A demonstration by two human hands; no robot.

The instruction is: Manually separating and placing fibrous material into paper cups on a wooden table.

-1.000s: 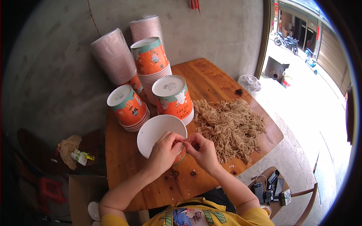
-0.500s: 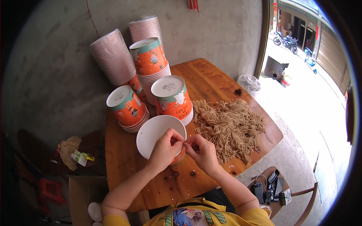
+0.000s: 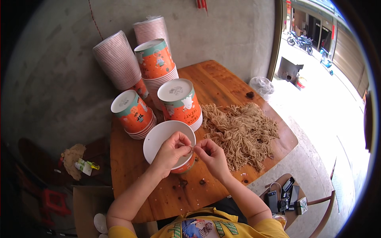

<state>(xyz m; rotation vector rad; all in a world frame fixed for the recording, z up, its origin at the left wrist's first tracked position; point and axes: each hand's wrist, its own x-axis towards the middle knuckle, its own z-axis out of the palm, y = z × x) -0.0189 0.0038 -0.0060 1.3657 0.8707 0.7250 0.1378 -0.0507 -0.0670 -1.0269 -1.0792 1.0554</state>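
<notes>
A paper bucket (image 3: 157, 138), white inside and orange outside, stands tilted toward me on the wooden table (image 3: 234, 81), its mouth up. My left hand (image 3: 171, 152) reaches over its near right rim, thumb and fingers pinched together. Opposite it, my right hand (image 3: 212, 158) is also closed in a pinch, just outside the rim. The fingertips of both hands nearly meet at the bucket's right edge. Whatever is between them is too small to make out. A small dark hole shows in the bucket's left wall. Right of my hands lies a heap of tan cord (image 3: 242, 135).
Upside-down stacks of orange buckets stand behind, including a near stack (image 3: 180, 101) and a shorter one (image 3: 133, 113). Taller wrapped stacks (image 3: 117, 59) lean by the wall. A chair (image 3: 295, 216) holding electronics is at lower right; a cardboard box (image 3: 87, 206) is at lower left.
My left hand's fingers have lifted and opened a little from the pinch, and my right fingers have shifted slightly. More of the bucket's orange side shows below my hands.
</notes>
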